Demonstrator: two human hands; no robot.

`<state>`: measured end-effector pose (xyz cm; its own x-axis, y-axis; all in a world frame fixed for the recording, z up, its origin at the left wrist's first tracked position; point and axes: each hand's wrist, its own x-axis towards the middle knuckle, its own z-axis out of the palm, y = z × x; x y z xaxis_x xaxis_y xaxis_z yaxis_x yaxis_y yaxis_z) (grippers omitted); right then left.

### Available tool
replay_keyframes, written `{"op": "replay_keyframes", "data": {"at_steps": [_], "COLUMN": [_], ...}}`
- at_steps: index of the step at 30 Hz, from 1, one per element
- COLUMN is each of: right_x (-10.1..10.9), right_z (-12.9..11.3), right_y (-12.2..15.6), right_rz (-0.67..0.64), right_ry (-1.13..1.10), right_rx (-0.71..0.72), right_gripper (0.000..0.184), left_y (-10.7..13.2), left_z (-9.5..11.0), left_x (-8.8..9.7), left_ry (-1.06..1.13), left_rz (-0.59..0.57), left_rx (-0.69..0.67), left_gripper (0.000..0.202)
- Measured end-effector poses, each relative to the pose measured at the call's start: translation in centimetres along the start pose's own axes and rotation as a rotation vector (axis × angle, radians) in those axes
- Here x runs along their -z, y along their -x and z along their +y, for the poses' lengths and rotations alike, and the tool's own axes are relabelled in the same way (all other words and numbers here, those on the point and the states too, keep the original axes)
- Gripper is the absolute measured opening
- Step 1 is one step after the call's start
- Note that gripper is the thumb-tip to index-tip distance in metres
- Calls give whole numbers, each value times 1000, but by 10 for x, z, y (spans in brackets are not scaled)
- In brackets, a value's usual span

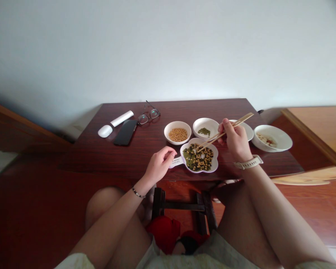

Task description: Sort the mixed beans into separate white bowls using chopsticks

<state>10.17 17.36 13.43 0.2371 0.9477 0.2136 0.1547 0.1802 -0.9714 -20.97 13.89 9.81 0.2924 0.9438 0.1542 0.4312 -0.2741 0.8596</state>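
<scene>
The right hand [235,140] pinches slim wooden chopsticks [215,137], tips down in a white flower-shaped dish [198,171] of mixed green and yellow beans [198,158], the left hand [159,164] loosely curled and empty beside it, while a round white bowl [177,124] already holds yellow soybeans [178,135] and a second white bowl [204,121] a few green beans [204,131].

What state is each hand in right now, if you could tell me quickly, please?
Left hand: loosely curled, holding nothing visible.
Right hand: closed, holding chopsticks.
</scene>
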Motion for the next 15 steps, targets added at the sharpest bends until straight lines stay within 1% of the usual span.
{"op": "replay_keyframes", "data": {"at_steps": [6, 15], "right_x": [0, 4], "right_z": [-2, 2], "right_y": [4, 2], "right_rz": [-45, -25], "right_ry": [48, 69], "right_rx": [18, 49], "right_gripper": [60, 62], "left_y": [0, 0], "left_z": [-1, -3], "left_x": [0, 1], "left_ry": [-8, 6], "left_rz": [3, -2], "left_rx": [7, 21], "left_gripper": [27, 29]}}
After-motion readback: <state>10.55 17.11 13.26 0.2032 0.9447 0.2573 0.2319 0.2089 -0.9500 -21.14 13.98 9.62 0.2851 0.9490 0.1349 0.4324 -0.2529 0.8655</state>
